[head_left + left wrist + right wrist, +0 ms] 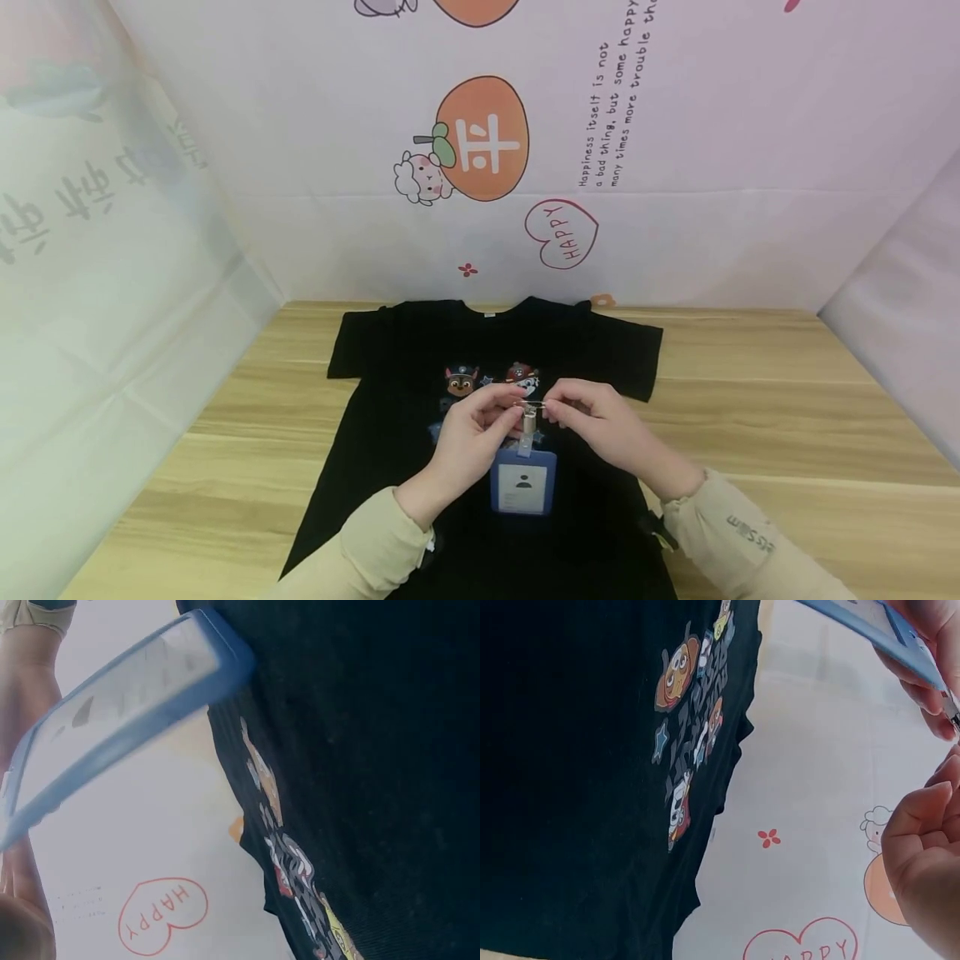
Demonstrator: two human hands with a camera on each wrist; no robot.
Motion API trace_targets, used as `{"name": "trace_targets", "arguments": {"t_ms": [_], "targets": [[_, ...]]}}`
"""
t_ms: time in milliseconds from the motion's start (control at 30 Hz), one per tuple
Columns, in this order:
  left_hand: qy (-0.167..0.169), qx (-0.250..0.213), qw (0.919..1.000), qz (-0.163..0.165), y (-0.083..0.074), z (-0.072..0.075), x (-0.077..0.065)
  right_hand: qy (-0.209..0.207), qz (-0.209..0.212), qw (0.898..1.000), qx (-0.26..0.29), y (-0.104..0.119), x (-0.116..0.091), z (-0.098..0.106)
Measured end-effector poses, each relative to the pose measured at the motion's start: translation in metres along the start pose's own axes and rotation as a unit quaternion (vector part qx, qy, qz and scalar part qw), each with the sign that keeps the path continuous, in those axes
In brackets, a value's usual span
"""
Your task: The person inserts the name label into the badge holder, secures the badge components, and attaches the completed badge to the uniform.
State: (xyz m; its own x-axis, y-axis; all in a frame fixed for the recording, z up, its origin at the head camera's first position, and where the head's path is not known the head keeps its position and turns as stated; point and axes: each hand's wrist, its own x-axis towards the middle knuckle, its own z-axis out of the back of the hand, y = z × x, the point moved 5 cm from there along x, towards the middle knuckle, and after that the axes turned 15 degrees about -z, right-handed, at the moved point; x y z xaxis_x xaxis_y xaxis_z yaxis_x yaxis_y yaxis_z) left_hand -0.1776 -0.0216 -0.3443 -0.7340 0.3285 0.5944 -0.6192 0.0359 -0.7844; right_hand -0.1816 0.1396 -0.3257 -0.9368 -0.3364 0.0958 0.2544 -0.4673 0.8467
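A blue ID badge holder (495, 483) with a white card hangs from a clear strap and a metal badge clip (529, 419), above a black T-shirt (390, 483). My left hand (468, 437) pinches the clip's top from the left. From the right, the thumb and fingers of my right hand (600, 425) pinch the end of a thin metal pin (532, 404) on the clip. The holder looms tilted and close in the left wrist view, its blue frame (142, 735) blurred. In the right wrist view the clip is mostly cut off at the edge.
The T-shirt lies spread on a wooden table (750, 400), its cartoon dog print (461, 382) partly behind the hands. White printed cloth (337, 150) rises behind the table, and more cloth hangs at both sides.
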Motion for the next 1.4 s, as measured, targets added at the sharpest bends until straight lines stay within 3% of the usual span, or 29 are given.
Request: {"name": "trace_targets", "arguments": {"t_ms": [300, 567, 933, 1400], "targets": [[-0.019, 0.002, 0.9991, -0.038, 0.000, 0.001, 0.002, 0.030, -0.016, 0.997, 0.073, 0.003, 0.001, -0.005], [-0.037, 0.002, 0.9979, -0.054, -0.001, 0.001, 0.003, 0.045, -0.029, 0.994, 0.092, 0.002, 0.002, -0.010], [-0.027, -0.013, 0.9960, -0.084, 0.001, 0.001, 0.003, 0.075, -0.035, 0.988, 0.127, 0.000, 0.003, -0.014], [-0.017, -0.020, 0.9968, -0.076, 0.005, 0.001, 0.000, 0.093, -0.025, 0.984, 0.149, -0.002, 0.002, -0.018]]}}
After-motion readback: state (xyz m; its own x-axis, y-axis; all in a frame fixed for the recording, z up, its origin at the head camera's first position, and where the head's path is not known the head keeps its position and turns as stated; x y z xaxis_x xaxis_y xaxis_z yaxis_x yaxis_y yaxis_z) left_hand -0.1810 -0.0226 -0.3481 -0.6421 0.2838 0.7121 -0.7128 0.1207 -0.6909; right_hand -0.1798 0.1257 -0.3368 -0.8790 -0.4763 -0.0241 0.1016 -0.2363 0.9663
